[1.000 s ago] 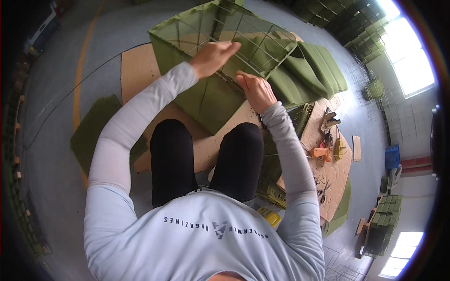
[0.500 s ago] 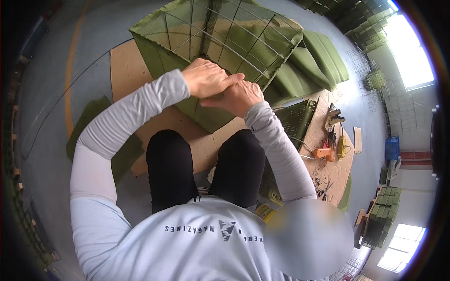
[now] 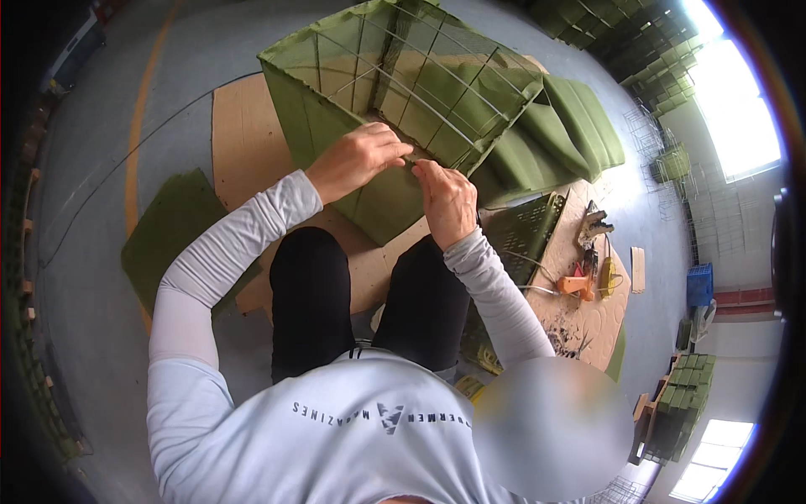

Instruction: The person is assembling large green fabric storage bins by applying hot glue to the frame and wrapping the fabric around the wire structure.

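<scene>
risk, judged: green fabric could slip off wire cage rim if pinch loosens. left hand and right hand close together, fingers curled, pinching fabric edge at near rim. cage directly ahead of hands; tools off right.

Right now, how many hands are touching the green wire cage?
2. The left hand and the right hand both pinch the near top edge of the green wire cage, close together. No other hands are visible.
</scene>
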Motion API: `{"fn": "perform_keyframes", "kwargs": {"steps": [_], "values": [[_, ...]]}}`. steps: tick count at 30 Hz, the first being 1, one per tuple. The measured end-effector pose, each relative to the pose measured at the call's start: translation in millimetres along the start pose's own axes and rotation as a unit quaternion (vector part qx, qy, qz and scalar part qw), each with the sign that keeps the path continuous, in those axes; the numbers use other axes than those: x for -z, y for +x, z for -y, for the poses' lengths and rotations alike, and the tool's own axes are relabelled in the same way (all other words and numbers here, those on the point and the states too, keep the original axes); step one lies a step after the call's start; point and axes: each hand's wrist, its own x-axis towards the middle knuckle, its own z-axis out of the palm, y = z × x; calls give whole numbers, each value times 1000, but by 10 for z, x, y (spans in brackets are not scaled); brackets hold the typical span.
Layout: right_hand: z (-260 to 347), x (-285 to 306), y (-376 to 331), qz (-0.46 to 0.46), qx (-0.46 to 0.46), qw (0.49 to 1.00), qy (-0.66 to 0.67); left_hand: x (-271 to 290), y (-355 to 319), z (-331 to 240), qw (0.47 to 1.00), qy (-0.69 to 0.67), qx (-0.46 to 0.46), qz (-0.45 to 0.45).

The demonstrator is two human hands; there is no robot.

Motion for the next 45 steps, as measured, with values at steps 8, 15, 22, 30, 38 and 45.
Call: {"fn": "perform_keyframes", "kwargs": {"steps": [8,15,22,30,38,45], "values": [[-41,112,211,100,-1,995,18,90,175,203,969,-150,42,191],[-26,-107,172,80,-4,996,-39,80,185,191,958,-220,78,166],[-109,104,147,62,87,994,-10,183,261,148,936,-235,119,235],[-88,82,81,81,43,993,-77,192,322,210,919,-220,128,300],[-146,0,29,10,143,990,-15,178,251,156,934,-232,113,246],[-103,120,76,59,75,995,-14,129,369,121,916,-212,202,276]]}}
